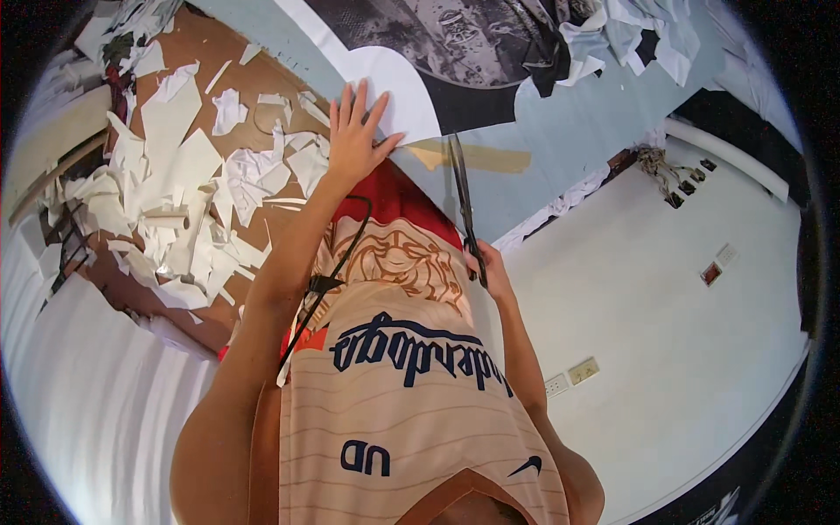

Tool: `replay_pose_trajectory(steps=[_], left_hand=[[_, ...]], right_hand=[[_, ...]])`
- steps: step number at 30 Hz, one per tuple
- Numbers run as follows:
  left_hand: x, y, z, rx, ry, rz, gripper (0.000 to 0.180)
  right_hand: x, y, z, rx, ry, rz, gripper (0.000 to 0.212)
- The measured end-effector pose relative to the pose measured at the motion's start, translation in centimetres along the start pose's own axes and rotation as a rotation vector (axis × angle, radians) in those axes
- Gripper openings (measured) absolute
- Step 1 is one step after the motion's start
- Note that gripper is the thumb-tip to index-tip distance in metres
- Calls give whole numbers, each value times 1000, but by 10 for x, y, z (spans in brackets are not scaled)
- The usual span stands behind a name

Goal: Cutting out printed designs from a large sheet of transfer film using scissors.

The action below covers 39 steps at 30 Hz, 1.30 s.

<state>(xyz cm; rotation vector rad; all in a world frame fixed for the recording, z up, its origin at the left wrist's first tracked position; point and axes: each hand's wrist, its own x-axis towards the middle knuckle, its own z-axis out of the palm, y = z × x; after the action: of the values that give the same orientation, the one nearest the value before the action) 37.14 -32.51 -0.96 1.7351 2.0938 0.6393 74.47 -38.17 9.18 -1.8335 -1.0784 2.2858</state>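
Observation:
My left hand (357, 133) lies flat with fingers spread, pressing on the white curved edge of a printed sheet (394, 87), cloth or paper. The sheet bears a dark grey and black picture and spreads over the pale blue tabletop (569, 166). Long dark scissors (464, 197) are in my right hand (492, 269), low by the table's near edge. Their blades point away from me, with the tips beside the sheet's black lower border. Whether the blades are parted is hard to make out.
White scraps (188, 192) are heaped on the brown floor at the left. More offcuts (643, 39) lie at the table's far right. A tan tape strip (490, 159) sticks to the tabletop. The white wall on the right holds sockets (584, 371) and hanging cords (669, 171).

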Motion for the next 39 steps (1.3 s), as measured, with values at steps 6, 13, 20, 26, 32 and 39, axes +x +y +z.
replay_pose_trajectory(steps=[6, 13, 20, 26, 32, 39], left_hand=[[-3, -2, 12, -4, 13, 12, 77], [0, -7, 16, 4, 30, 46, 76], [-3, -8, 17, -39, 9, 33, 79], [-5, -7, 16, -9, 42, 38, 77], [-1, -8, 12, -12, 58, 43, 78], [-4, -2, 5, -36, 27, 5, 77]], right_hand=[[41, -5, 6, -28, -46, -25, 24], [62, -14, 18, 14, 2, -5, 29], [53, -27, 20, -38, 103, 76, 34], [47, -31, 6, -19, 27, 75, 33], [73, -45, 0, -72, -56, -12, 32], [74, -63, 3, -124, -22, 44, 34]])
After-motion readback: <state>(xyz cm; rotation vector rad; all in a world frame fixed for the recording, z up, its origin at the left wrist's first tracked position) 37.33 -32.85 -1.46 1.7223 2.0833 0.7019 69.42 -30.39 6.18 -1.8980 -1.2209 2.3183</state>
